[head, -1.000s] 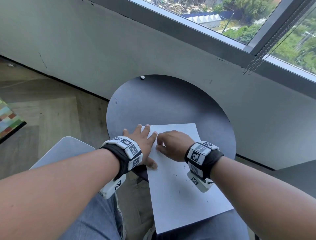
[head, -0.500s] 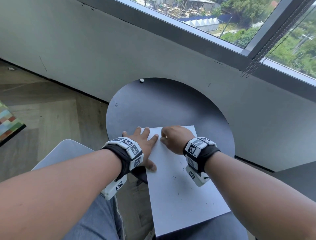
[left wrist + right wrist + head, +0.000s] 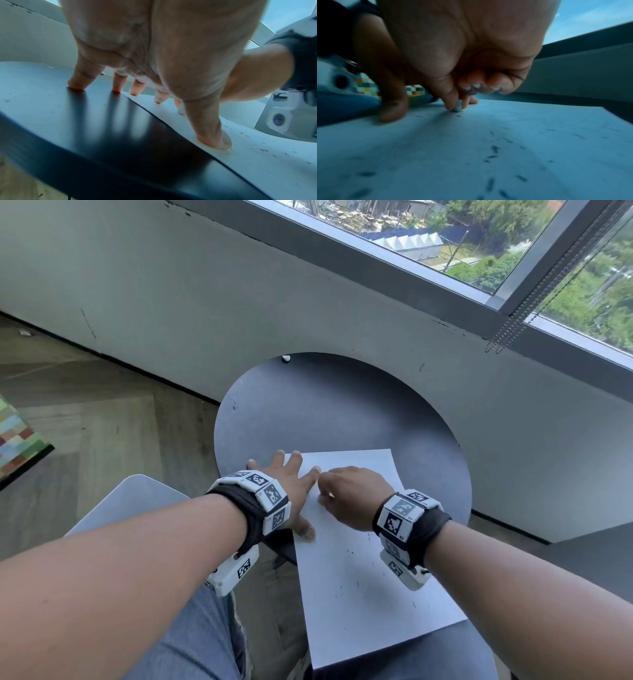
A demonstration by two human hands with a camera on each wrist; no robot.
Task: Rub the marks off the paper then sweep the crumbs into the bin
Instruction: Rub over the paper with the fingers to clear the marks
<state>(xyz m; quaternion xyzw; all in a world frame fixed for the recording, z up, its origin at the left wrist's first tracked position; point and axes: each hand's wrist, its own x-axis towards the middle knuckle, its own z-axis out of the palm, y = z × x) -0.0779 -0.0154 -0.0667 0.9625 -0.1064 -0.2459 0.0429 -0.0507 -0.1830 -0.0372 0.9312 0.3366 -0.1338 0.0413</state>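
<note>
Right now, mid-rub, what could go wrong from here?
1. The paper overhangs the round table toward the person; hard rubbing could crease it or slide it off, since only the left hand pins its far corner.
2. The dark crumbs lie loose on the sheet, so a shift may spill them on the floor.
3. The eraser pinched by the right hand is tiny and could slip.

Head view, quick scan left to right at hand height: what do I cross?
Colourful patterned block at the left edge → wooden floor → left hand pressing flat on the paper's left edge → right hand pinching a small eraser, which the right wrist view shows → bare table → grey wall.
</note>
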